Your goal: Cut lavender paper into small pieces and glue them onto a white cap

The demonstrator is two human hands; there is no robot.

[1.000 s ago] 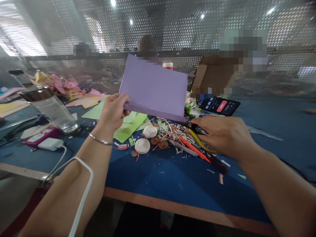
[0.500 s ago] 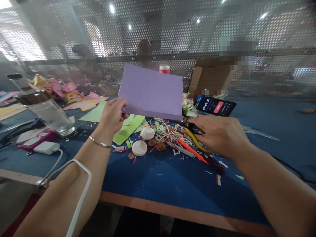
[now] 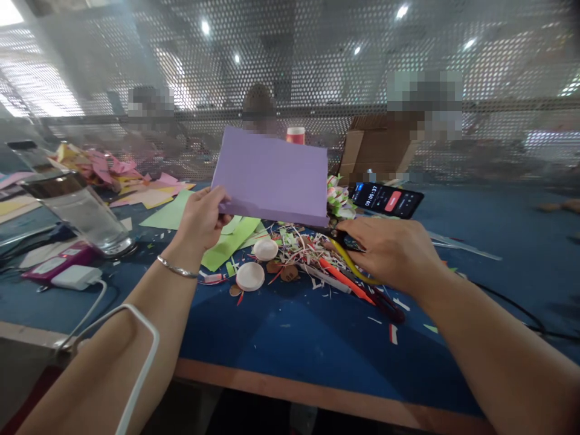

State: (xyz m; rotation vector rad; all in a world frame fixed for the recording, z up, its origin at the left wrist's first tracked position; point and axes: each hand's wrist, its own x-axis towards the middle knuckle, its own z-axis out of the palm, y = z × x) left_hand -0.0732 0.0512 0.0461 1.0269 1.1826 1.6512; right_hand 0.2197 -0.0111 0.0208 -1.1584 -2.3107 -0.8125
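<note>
The table's front edge point(image 3: 281, 385) is crossing the lower frame; blue tabletop point(image 3: 272, 338) is giving room between it and the paper scraps point(image 3: 301, 246). The purple paper sheet point(image 3: 272, 175), at upper centre, is sitting lower than one second ago, with the background shifting likewise. Its long axis is running left to right, dipping slightly rightward. The left hand point(image 3: 203, 215) is pinching its lower-left corner; the right hand point(image 3: 389, 248) is gripping scissors point(image 3: 352, 242) at its lower-right corner.
</note>
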